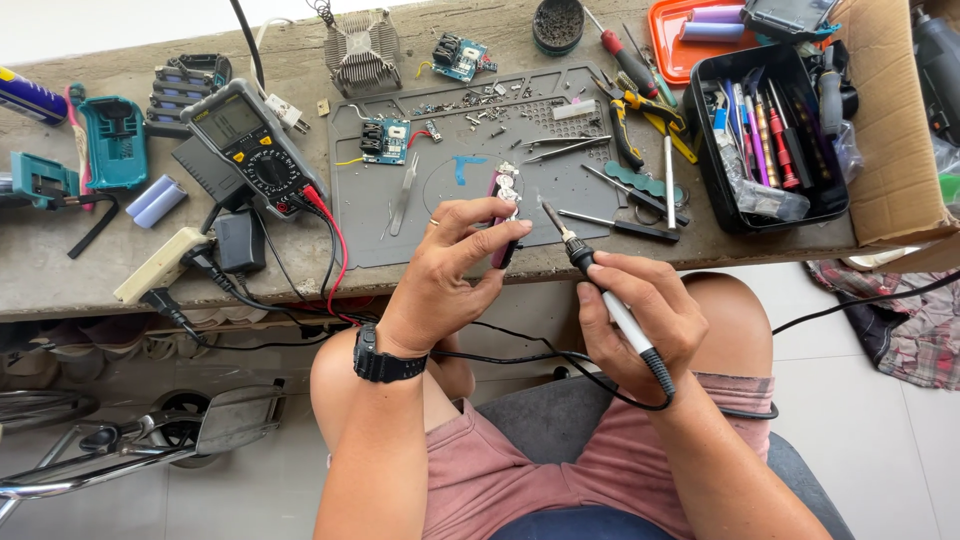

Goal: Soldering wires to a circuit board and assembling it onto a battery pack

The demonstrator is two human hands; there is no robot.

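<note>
My left hand pinches a small dark device with a pink edge and metal parts on top, held over the front edge of the grey work mat. A black watch sits on that wrist. My right hand grips a soldering iron like a pen. Its tip points up and left, close to the small device but apart from it. The iron's black cable loops down across my lap.
A multimeter with red and black leads lies left of the mat. Tweezers, circuit boards, screws and pliers litter the mat. A black tool tray and cardboard box stand right. A heatsink sits behind.
</note>
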